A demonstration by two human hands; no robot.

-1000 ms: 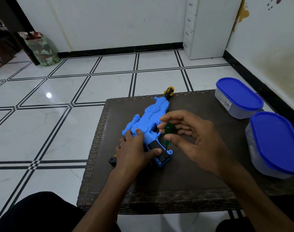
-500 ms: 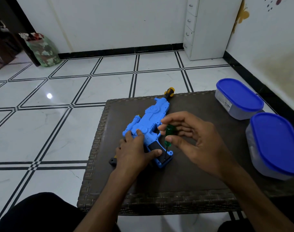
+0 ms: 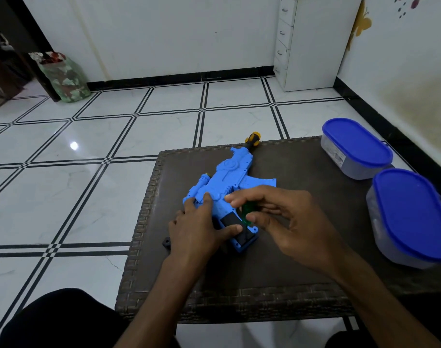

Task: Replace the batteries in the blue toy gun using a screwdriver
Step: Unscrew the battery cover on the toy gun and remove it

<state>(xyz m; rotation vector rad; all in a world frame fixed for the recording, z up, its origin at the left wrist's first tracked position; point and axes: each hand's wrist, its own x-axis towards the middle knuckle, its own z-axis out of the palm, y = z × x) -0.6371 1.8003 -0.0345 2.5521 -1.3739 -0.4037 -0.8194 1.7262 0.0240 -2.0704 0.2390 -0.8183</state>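
Fingers point(image 3: 206, 200) of the left hand point(image 3: 199, 227) are laid flat and slightly spread on one blue toy gun point(image 3: 229, 179), which is lying on the table point(image 3: 302, 277). One green screwdriver point(image 3: 247, 214) is pinched upright over the black grip by the right hand point(image 3: 289, 222). Two blue-lidded containers point(image 3: 413, 212) are set at the right.

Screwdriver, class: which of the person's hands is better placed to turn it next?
The right hand: its grip already pinches the green screwdriver upright over the blue toy gun, while the left hand presses the gun down.
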